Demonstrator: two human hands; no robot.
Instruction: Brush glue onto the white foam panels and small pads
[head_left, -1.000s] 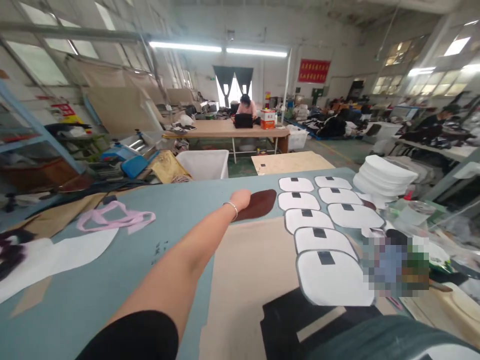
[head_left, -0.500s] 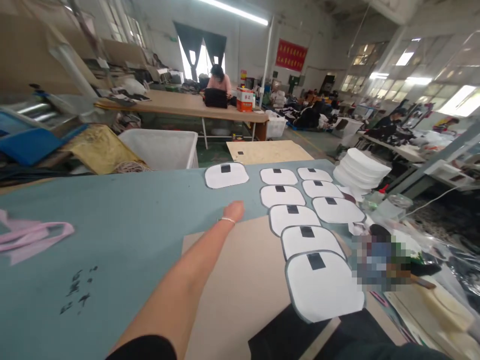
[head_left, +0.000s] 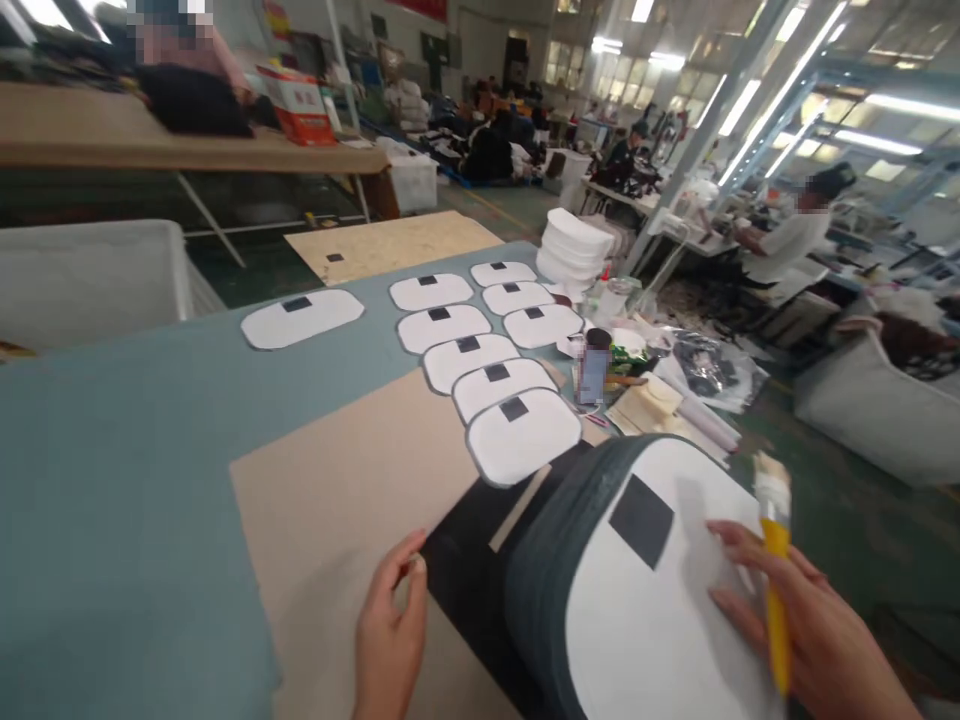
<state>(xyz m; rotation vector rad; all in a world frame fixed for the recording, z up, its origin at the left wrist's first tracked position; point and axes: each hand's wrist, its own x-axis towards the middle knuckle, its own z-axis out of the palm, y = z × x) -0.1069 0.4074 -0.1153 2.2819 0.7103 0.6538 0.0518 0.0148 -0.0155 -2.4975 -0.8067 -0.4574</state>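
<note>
My right hand (head_left: 817, 610) holds a paintbrush (head_left: 778, 590) with a yellow handle, its pale bristles pointing up. The fingertips of that hand reach over the top white panel of a thick, dark-edged stack (head_left: 622, 620) at lower right. A dark square (head_left: 643, 520) marks this panel. My left hand (head_left: 394, 620) is left of the stack, thumb and forefinger bent close together with nothing visible between them. Beneath and beside it are a black sheet (head_left: 465, 550) with a pale strip and a beige board (head_left: 345, 500). Rows of white rounded panels (head_left: 525, 440) lie beyond.
One white panel (head_left: 300, 318) lies apart on the blue-green table (head_left: 135, 450). A pile of white pieces (head_left: 574, 245) stands at the far corner. Bottles, a glue-coloured block and plastic bags (head_left: 705, 365) crowd the right side. People sit at work farther off.
The view has swung right and down. My left hand has drawn back from the far side of the table. My right hand with the paintbrush and the thick stack have come into view.
</note>
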